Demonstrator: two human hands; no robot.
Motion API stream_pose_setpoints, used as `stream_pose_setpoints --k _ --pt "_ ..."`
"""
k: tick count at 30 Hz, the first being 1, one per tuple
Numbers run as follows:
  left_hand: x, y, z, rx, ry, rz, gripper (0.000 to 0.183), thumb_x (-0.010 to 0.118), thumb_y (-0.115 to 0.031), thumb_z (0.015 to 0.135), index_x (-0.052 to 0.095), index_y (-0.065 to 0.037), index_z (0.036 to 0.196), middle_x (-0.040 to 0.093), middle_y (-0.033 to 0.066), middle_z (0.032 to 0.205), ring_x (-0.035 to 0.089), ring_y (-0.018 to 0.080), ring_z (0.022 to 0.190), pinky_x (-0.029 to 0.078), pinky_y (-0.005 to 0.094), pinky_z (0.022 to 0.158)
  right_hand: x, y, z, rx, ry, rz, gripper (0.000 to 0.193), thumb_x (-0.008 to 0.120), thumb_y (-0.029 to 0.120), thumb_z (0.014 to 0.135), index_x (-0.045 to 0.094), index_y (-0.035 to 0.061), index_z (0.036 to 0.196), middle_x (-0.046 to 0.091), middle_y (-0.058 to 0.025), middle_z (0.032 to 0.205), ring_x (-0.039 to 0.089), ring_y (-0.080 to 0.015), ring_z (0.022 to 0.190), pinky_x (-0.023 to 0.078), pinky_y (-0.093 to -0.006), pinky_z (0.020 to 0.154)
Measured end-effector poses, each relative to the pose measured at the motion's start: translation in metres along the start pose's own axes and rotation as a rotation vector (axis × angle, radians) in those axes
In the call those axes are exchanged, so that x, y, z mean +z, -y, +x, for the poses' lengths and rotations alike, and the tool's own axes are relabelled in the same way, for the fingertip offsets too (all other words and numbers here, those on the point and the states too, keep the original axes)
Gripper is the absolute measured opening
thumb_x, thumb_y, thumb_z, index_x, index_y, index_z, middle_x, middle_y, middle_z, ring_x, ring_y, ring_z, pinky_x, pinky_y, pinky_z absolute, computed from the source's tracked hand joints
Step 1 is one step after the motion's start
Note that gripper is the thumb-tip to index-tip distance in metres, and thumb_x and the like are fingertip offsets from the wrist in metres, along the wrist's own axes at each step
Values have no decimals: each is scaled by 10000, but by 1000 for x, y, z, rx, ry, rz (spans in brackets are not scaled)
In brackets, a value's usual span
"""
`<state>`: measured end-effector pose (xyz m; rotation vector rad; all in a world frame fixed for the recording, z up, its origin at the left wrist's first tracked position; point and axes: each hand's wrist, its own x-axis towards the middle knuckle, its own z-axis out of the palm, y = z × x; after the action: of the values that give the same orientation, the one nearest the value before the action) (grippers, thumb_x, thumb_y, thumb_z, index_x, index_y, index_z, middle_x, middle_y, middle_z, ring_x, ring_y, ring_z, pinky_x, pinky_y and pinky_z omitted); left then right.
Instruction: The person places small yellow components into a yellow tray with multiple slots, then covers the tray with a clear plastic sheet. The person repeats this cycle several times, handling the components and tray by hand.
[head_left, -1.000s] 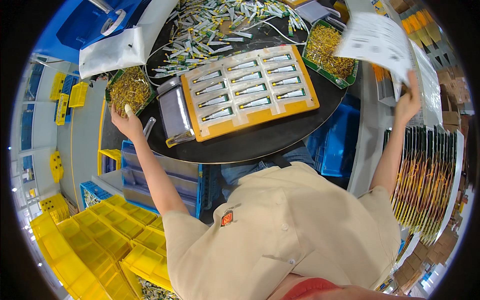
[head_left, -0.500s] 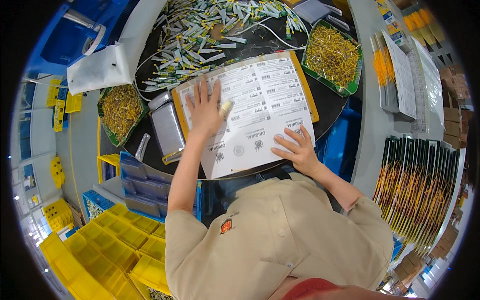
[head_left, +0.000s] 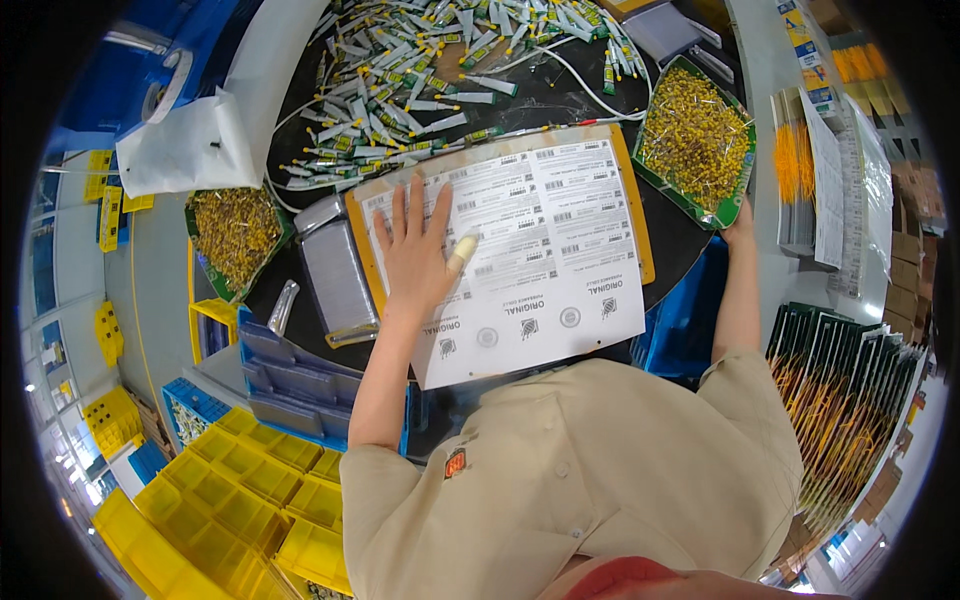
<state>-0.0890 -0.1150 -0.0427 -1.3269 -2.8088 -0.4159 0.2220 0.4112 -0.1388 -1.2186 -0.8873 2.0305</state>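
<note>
My left hand [head_left: 418,262] lies flat with its fingers spread on a white printed sheet [head_left: 575,345], a pale yellow cover on its thumb. Under the sheet is a yellow board [head_left: 632,200], its edges showing at both sides. My right hand [head_left: 741,228] is at the near right corner of a green tray [head_left: 713,216] filled with small yellow-headed pieces. Most of its fingers are hidden behind the tray's edge, so whether they grip it does not show.
Small white-and-green tubes with yellow tips [head_left: 400,90] cover the far table. At the left are another green tray [head_left: 240,290], a clear-topped case [head_left: 337,260] and a metal-handled tool [head_left: 284,307]. Yellow bins [head_left: 210,470] stand lower left; hanging green cards [head_left: 840,390] are at the right.
My right hand has left the printed sheet and moved right and away to the green tray's corner. My left hand stays flat on the sheet. The whole view has shifted slightly.
</note>
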Motion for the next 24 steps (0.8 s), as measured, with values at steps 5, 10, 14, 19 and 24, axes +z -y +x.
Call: stream_pose_setpoints --k 5,10,14,19,24 --pt "1 10 1 6 20 7 656 455 -552 1009 340 -250 1580 196 141 1668 124 407 1535 36 655 1192 -15 -41 -6 11 -173 5 267 480 206 1020 617 36 1175 676 -124 1093 670 -298 956 570 -480 843" --pt "-18 20 12 -96 -20 230 694 476 -526 1004 356 -133 1563 191 202 1655 78 440 1534 40 685 1177 -3 -118 -112 -71 -133 198 361 451 232 1020 564 18 1288 658 -141 1174 657 -290 1012 569 -458 859" --pt "-57 19 5 -87 -304 -32 595 561 -349 1006 421 -57 1504 262 230 1616 199 451 1496 180 612 1183 30 -160 -244 194 -59 -402 321 465 235 1027 641 10 1175 716 -105 1037 694 -249 803 578 -375 710" --pt "-105 -18 -75 46 146 -810 364 628 -178 955 610 -13 1278 618 215 1306 598 369 1199 458 403 1027 63 -84 -326 258 805 -947 265 537 172 1016 702 -7 911 691 -85 697 657 -162 561 526 -256 560" --pt "-70 -51 -173 58 819 -1113 263 609 -197 982 687 -14 1155 707 129 1121 665 236 1035 499 344 933 112 -34 -230 -681 352 -901 184 601 167 1008 686 6 978 700 -79 831 646 -126 747 514 -266 690"
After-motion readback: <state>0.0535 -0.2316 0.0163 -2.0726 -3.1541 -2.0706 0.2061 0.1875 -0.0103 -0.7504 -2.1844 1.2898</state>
